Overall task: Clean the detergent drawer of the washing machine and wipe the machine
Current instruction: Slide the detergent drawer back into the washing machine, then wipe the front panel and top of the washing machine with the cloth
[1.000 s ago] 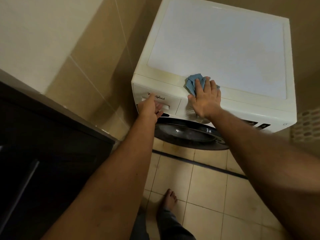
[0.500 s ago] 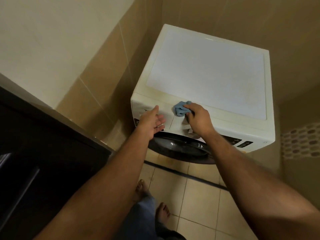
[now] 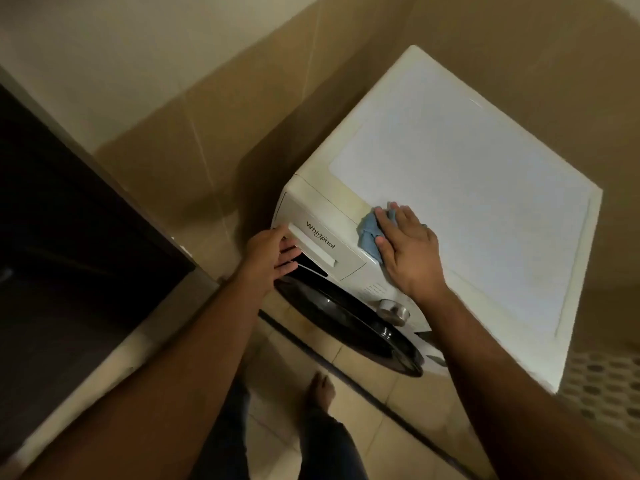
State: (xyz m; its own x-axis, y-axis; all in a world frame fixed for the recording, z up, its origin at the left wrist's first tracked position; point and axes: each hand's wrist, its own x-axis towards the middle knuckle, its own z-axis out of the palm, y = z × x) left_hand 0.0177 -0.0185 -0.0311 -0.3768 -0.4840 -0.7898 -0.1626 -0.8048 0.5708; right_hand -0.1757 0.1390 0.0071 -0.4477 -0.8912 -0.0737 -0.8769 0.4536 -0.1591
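Observation:
The white washing machine (image 3: 467,202) stands in a tiled corner. Its detergent drawer (image 3: 322,237), marked Whirlpool, is at the front's upper left, with a dark gap showing under its handle. My left hand (image 3: 266,254) grips the handle's left end, thumb on top and fingers tucked beneath. My right hand (image 3: 408,254) lies flat on a blue cloth (image 3: 369,233), pressing it onto the machine's top front edge just right of the drawer. Most of the cloth is hidden under my palm.
A silver dial (image 3: 393,311) sits on the front panel below my right wrist, above the dark round door (image 3: 346,320). A dark cabinet (image 3: 69,237) stands close on the left. My bare foot (image 3: 320,389) is on the beige floor tiles.
My right hand went from bunching the cloth to lying flat on it. My left hand moved from hovering onto the drawer handle's left end. The view tilted and shifted left.

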